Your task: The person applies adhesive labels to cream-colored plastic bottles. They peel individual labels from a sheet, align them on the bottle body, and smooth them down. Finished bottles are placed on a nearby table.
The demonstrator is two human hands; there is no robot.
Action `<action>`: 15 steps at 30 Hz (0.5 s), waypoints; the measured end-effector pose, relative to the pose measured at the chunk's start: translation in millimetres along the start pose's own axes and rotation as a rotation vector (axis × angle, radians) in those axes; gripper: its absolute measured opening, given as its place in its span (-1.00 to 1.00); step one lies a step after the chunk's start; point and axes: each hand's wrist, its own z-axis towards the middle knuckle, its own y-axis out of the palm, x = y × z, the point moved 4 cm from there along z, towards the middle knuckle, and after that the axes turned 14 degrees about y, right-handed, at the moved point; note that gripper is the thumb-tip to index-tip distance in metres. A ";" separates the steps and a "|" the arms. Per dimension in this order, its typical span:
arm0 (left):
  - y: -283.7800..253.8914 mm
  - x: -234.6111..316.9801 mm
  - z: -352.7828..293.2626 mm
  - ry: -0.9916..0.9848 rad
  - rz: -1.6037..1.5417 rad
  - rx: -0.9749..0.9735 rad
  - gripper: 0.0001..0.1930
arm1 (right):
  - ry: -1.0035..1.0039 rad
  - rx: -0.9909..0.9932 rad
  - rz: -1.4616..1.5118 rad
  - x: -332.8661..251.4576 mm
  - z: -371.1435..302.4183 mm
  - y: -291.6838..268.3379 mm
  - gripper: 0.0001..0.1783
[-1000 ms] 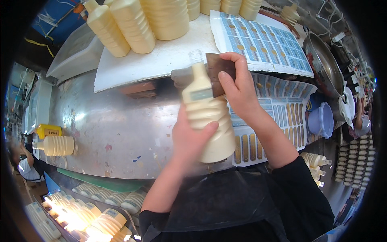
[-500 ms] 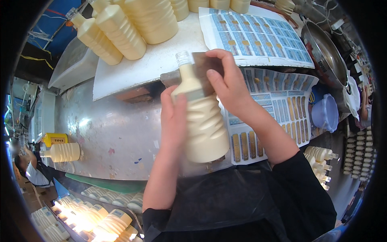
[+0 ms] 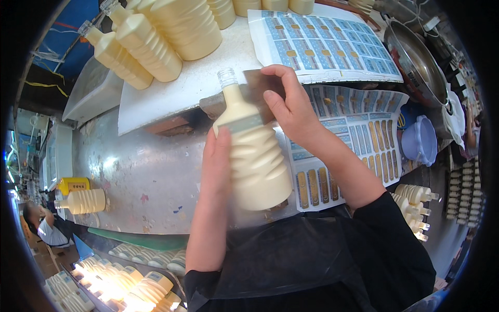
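Left hand (image 3: 217, 161) wraps ribbed cream bottle (image 3: 254, 156), lying neck-away on steel bench (image 3: 130, 177). Right hand (image 3: 291, 104) presses brown pad (image 3: 255, 86) at bottle shoulder over pale label band; labelling looks mid-step. Beyond grip: label sheets (image 3: 332, 52), unlabelled bottles (image 3: 150, 36) waiting.

Left hand (image 3: 217, 156): your palm lies flat along one side of what you hold, fingers (image 3: 222, 136) straight and pointing away from you.
Left forearm: bare, rising almost straight up from the lower edge.
Right hand (image 3: 291, 106): curled, your fingers (image 3: 273, 73) bent over and pressing down, thumb stretched toward the left.
Right arm: in a dark sleeve to the elbow, slanting in from the lower right.
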 end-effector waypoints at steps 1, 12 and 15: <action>-0.9 -0.6 0.2 0.011 0.000 -0.005 -0.54 | -0.011 0.045 -0.053 3.9 -1.0 -2.3 -0.55; 7.9 8.7 -8.3 -0.217 -0.298 0.086 -0.45 | 0.018 0.022 0.009 -16.1 -2.6 2.6 -0.55; 11.5 14.0 -12.2 -0.263 -0.361 0.085 -0.42 | -0.040 0.065 -0.111 -28.5 0.5 14.2 -0.57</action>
